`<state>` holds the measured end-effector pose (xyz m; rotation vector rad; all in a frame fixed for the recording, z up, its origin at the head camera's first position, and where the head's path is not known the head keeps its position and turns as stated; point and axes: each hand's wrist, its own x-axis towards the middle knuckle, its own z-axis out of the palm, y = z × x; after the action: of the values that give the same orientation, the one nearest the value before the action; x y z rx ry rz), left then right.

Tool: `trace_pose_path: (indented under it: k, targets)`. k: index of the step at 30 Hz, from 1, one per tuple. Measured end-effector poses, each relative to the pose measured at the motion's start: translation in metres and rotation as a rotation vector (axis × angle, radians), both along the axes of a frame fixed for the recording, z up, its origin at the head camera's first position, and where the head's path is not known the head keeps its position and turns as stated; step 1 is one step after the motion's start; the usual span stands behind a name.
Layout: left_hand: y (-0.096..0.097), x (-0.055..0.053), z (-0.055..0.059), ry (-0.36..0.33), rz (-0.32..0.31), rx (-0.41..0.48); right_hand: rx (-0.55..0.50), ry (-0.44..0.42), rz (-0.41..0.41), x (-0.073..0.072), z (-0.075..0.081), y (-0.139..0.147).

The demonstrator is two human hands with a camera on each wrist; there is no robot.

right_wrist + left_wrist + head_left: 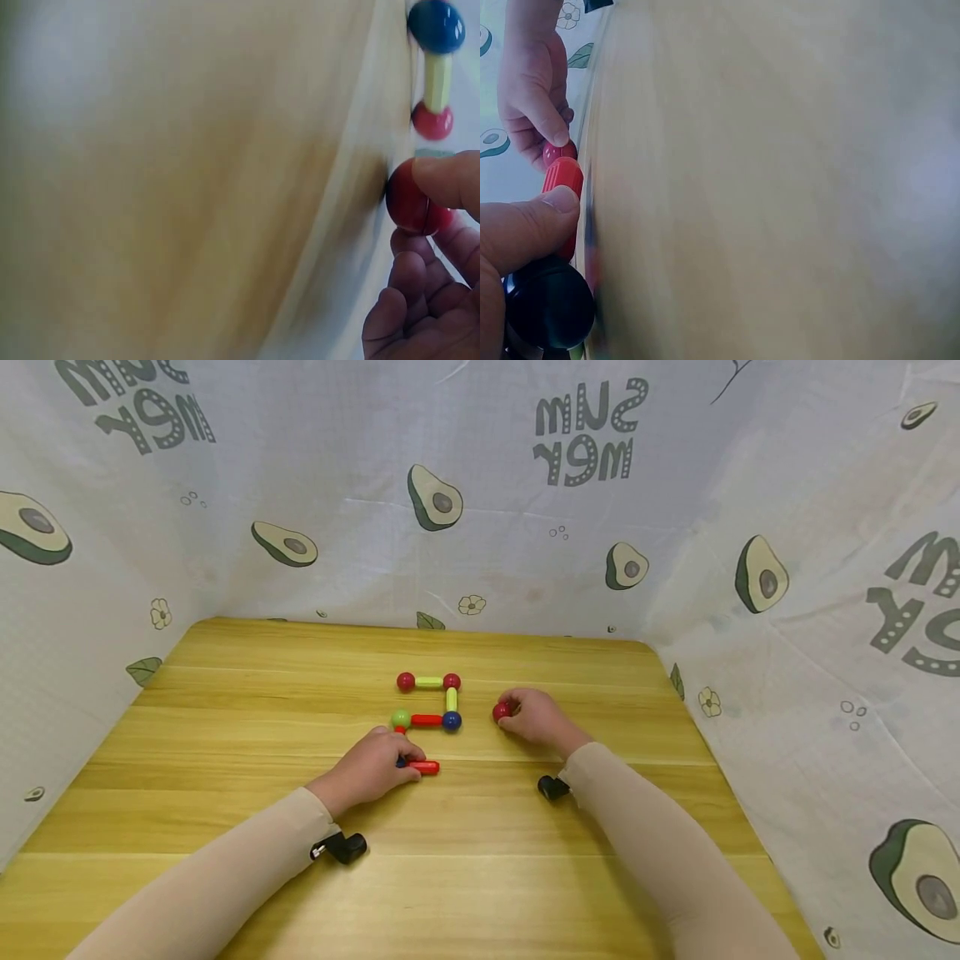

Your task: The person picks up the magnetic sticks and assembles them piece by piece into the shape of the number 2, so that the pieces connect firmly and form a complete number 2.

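Observation:
My left hand (372, 766) pinches a red rod (427, 767) between thumb and fingers. A dark blue ball (551, 304) sits at the rod's near end, partly covered by the fingers in the head view. To the right, my right hand (538, 720) holds a red ball (501, 712) between thumb and fingers, low over the table and apart from the rod. Behind the left hand runs a chain of balls and rods: a green ball (401, 719), a red rod (427, 721), a blue ball (452, 721), a yellow-green rod (452, 700), and a red ball (452, 682).
The chain's far end is a yellow-green rod (429, 682) and another red ball (406, 682). Everything lies on a wooden table (480, 877). A white cloth (495, 577) printed with avocados hangs behind and beside it. A small black camera (553, 787) is strapped at the right wrist.

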<state>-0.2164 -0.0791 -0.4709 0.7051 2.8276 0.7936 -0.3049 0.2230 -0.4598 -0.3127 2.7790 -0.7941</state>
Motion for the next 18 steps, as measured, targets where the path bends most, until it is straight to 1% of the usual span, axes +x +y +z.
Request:
trace_pose_path:
  k: [4,13,18]
  targets:
    - [-0.001,-0.001,0.000,0.015,-0.002,-0.001,-0.023,-0.025,0.022,0.011,-0.001,-0.007]
    - [0.000,-0.001,0.003,-0.008,0.004,-0.014,-0.080,-0.087,0.094,0.033,-0.002,-0.026]
    - [0.000,-0.002,0.001,0.001,-0.005,-0.021,-0.072,-0.069,0.154,0.045,0.000,-0.036]
